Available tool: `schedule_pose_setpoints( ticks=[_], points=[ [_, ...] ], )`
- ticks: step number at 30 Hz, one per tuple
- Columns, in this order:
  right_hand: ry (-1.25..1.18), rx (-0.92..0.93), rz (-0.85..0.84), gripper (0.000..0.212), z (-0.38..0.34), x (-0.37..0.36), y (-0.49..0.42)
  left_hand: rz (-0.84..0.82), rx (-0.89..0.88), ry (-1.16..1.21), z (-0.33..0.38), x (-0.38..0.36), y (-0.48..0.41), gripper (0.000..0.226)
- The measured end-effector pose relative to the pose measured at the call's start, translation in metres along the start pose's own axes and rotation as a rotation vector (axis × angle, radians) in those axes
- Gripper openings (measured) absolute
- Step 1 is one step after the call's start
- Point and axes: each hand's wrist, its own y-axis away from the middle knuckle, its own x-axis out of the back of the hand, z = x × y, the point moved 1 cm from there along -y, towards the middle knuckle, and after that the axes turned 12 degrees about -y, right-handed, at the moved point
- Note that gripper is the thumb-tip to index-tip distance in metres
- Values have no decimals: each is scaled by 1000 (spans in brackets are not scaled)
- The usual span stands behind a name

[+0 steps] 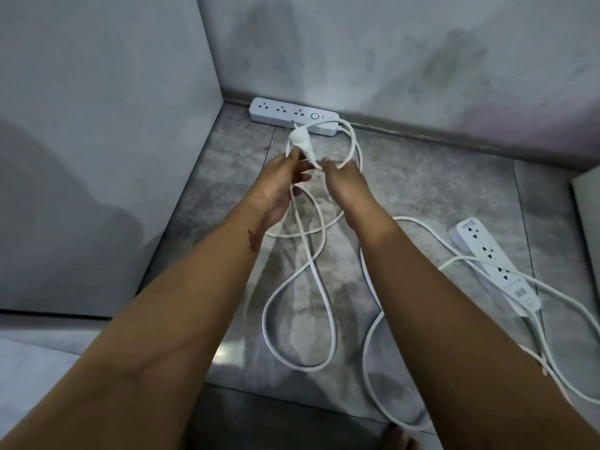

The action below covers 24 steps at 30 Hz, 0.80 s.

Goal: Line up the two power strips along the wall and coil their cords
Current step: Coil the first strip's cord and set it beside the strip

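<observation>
Head view: one power strip (pixel 293 116) already lies flat on the tiled floor (pixel 422 190), its long side against the foot of the wall (pixel 389 60), near the corner. Just in front of it, the left hand (pixel 282 186) has its fingers curled round the white plug (pixel 298 139) and the cord below it, while the right hand (pixel 344 180) is hooked round a loop of that same first cord (pixel 311 264). Most of this cord trails loose behind the hands in wide, crossing loops on the floor, so by my reading the coiling has only begun. The second power strip (pixel 496 264) sits well apart at the right, angled away from the wall, with its own second cord (pixel 367 336) sprawled in open curves toward the near edge. Left to do, as I judge it: finish this coil, bring the second strip into line against the wall beside the first, and coil its cord too
</observation>
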Motion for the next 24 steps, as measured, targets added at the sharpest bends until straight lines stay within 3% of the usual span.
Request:
schedule_pose_setpoints(
  ticks=[3,7,9,12,15,19,24],
  points=[
    [217,38,-149,67,3,-3,15,22,14,51,6,2,-1,36],
    [304,-8,-242,61,2,2,15,62,30,85,10,9,-6,38],
    [324,12,-187,53,-2,9,12,73,35,15,12,12,-7,38],
    [282,138,48,41,-5,17,5,10,44,-106,13,16,-4,41],
    [254,304,183,48,-10,21,5,-97,71,-226,13,19,1,52],
    [230,254,25,60,-14,23,2,-236,112,-297,15,13,3,64],
    [138,179,-70,63,-8,21,6,-265,123,-283,17,7,3,64]
  ],
)
